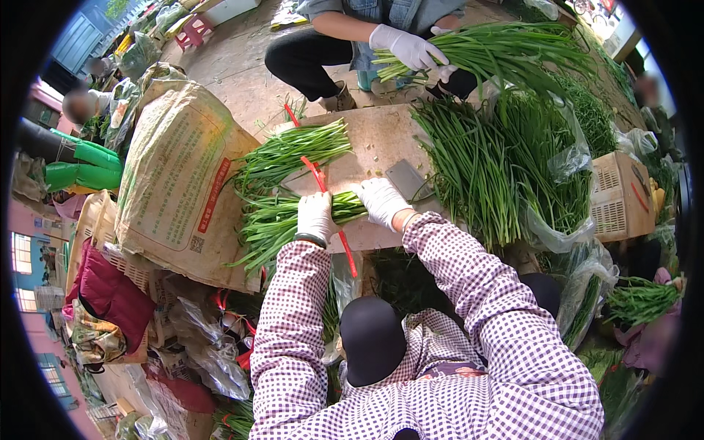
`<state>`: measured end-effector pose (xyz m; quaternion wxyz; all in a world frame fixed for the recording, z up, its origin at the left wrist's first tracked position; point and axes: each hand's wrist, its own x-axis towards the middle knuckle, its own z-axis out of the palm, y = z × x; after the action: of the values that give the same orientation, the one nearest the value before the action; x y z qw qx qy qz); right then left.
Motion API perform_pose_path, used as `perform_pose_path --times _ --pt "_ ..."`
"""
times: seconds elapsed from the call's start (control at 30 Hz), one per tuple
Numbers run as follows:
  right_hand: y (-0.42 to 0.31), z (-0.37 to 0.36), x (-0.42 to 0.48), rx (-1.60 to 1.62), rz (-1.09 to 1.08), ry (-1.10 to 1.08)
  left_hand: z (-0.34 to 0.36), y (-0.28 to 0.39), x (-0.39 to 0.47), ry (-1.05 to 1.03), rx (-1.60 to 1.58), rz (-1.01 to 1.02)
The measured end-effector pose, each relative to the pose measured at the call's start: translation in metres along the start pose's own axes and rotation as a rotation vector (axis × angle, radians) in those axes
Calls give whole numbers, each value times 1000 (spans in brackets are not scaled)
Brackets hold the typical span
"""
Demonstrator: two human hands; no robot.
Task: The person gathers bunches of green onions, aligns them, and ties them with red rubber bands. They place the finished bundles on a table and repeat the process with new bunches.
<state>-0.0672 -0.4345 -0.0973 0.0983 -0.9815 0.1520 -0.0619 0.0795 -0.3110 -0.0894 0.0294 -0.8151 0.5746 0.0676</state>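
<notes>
My left hand (pixel 315 217), in a white glove, is closed on a bunch of long green leaf stalks (pixel 269 223), likely Chinese chives, lying across the low board. At the bunch's cut ends is my right hand (pixel 380 202), gloved too, with its fingers against the stems. A red tie strip (pixel 346 250) passes beneath the bunch beside my left hand. Just beyond lies a second bunch (pixel 302 144), with another red strip (pixel 312 168) near it. A wide metal blade (pixel 408 180) rests flat on the board (pixel 379 129) to the right of my right hand.
Opposite, a person's gloved hands (pixel 410 50) hold more stalks (pixel 495 49). A large heap of stalks (pixel 484 165) in clear plastic covers the board's right side. At left stands a big printed sack (pixel 176 170). A crate (pixel 608 201) is at far right, a basket (pixel 91 220) at far left.
</notes>
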Motion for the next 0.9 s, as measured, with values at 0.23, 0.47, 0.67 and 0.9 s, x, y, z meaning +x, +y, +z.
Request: perform_pose_path --times 0.23,0.47,0.67,0.9 --pt "2 4 8 -38 42 19 2 -13 9 151 -165 54" --pt "-3 6 -13 -42 6 197 14 -10 3 138 -144 81" --pt "-68 -20 -79 256 387 -241 14 -8 -1 69 -85 38" --pt "-108 61 -98 1534 793 -365 18 -14 4 84 -118 98"
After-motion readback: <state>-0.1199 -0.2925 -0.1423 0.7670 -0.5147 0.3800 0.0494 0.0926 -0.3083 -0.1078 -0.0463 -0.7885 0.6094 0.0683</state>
